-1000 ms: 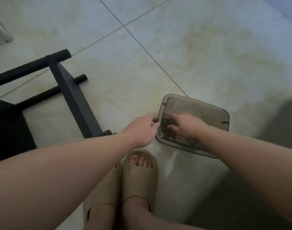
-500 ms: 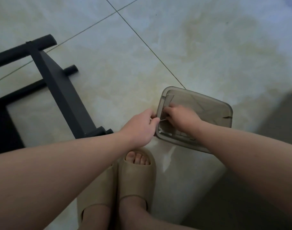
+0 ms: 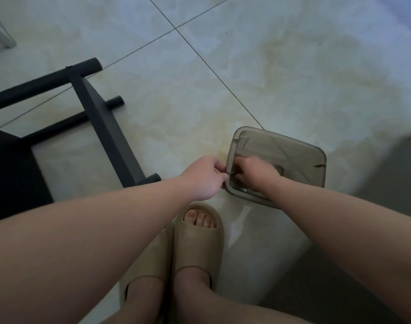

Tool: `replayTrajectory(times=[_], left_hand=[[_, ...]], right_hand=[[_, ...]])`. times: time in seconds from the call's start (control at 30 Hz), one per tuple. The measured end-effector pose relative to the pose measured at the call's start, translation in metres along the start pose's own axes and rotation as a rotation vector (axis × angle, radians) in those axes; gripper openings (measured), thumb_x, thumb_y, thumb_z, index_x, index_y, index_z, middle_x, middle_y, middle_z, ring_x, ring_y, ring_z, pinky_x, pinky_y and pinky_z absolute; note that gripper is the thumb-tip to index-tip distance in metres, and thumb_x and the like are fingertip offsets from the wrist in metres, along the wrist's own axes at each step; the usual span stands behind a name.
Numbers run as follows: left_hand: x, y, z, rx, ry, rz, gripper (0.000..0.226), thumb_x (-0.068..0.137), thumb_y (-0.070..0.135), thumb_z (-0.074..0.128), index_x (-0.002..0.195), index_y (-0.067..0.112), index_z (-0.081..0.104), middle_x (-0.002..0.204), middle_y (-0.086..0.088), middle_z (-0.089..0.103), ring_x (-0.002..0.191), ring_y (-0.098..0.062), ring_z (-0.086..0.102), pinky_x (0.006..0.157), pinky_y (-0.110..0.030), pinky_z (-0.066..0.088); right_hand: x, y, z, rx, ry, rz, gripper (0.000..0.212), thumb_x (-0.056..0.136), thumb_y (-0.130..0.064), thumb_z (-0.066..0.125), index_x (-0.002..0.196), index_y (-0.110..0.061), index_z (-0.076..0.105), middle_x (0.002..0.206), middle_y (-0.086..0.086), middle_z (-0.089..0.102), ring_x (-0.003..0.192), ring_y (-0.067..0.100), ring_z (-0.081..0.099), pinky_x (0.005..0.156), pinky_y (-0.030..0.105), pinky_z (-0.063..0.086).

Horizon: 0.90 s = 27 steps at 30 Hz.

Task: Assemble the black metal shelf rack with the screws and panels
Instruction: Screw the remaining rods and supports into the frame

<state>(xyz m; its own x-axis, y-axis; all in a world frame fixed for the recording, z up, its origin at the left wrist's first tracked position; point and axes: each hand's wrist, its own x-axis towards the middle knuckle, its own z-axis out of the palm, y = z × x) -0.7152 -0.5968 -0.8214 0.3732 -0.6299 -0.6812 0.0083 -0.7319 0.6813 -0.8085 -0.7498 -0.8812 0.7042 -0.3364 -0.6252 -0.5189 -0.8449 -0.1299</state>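
1. Head view, floor: pale glossy tiles (image 3: 293, 66) fill the frame, with dark grout lines crossing in the upper centre.
2. Head view, rack: the black metal shelf rack (image 3: 101, 122) lies on the floor at the left of the frame. One flat bar runs diagonally from upper left toward the centre, two round tubes cross it, and a dark panel (image 3: 10, 174) fills the left edge.
3. Head view, container: a translucent grey-brown plastic tray (image 3: 293, 155) sits on the floor right of centre, well apart from the rack.
4. Head view, right hand (image 3: 255, 173): reaching into the tray's left end, fingers curled down and pinching a small screw (image 3: 231, 173) (thin, metallic, partly hidden).
5. Head view, left hand (image 3: 204, 177): just outside the tray's left rim, fingers curled into a loose fist, fingertips meeting the screw's other end. Whether it actually grips the screw, or holds anything in the palm, cannot be told.
6. Head view, lower centre: two feet in beige slippers (image 3: 199, 242), side by side, just below the hands.
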Motion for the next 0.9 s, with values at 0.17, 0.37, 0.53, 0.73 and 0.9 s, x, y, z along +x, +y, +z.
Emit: replayTrajectory(times=[0.17,0.37,0.53,0.73,0.9], left_hand=[[0.004,-0.005,0.0,-0.033,-0.012,0.012,0.01,0.096,0.021,0.062,0.089,0.024,0.057,0.094,-0.007,0.071,0.084,-0.024,0.064,0.086,-0.038,0.053],[-0.005,0.0,-0.007,0.052,-0.012,0.005,0.008,0.1,0.028,0.056,0.101,0.02,0.056,0.092,-0.001,0.072,0.084,-0.02,0.064,0.072,-0.031,0.047],[-0.038,0.028,-0.037,0.341,-0.016,0.049,0.022,0.101,0.031,0.053,0.112,0.013,0.061,0.111,-0.008,0.07,0.098,-0.028,0.063,0.078,-0.03,0.044],[-0.113,0.052,-0.091,0.579,0.127,0.072,0.026,0.1,0.036,0.051,0.123,0.025,0.054,0.127,0.0,0.061,0.117,-0.022,0.054,0.098,-0.033,0.043],[-0.195,0.043,-0.125,0.63,0.207,0.022,0.029,0.098,0.032,0.056,0.124,0.02,0.057,0.128,-0.003,0.061,0.118,-0.024,0.056,0.099,-0.033,0.045]], right_hand=[[0.011,0.015,0.002,-0.072,0.007,0.016,0.029,0.097,-0.02,0.058,0.125,-0.019,0.061,0.125,0.008,0.061,0.115,0.034,0.06,0.079,0.036,0.047],[-0.005,0.012,-0.01,-0.003,0.016,0.078,0.022,0.099,-0.023,0.052,0.117,-0.015,0.062,0.12,0.013,0.062,0.108,0.036,0.061,0.075,0.035,0.046],[-0.041,-0.002,-0.068,0.179,0.122,0.065,0.008,0.097,-0.013,0.051,0.1,-0.011,0.058,0.104,0.015,0.066,0.098,0.036,0.062,0.076,0.035,0.045],[-0.098,-0.052,-0.161,0.405,0.328,0.001,0.015,0.094,-0.003,0.052,0.092,-0.018,0.056,0.091,0.007,0.07,0.078,0.027,0.065,0.068,0.033,0.052],[-0.161,-0.113,-0.209,0.774,0.329,-0.12,0.032,0.096,0.004,0.047,0.082,-0.019,0.066,0.083,0.003,0.068,0.062,0.015,0.059,0.06,0.026,0.05]])
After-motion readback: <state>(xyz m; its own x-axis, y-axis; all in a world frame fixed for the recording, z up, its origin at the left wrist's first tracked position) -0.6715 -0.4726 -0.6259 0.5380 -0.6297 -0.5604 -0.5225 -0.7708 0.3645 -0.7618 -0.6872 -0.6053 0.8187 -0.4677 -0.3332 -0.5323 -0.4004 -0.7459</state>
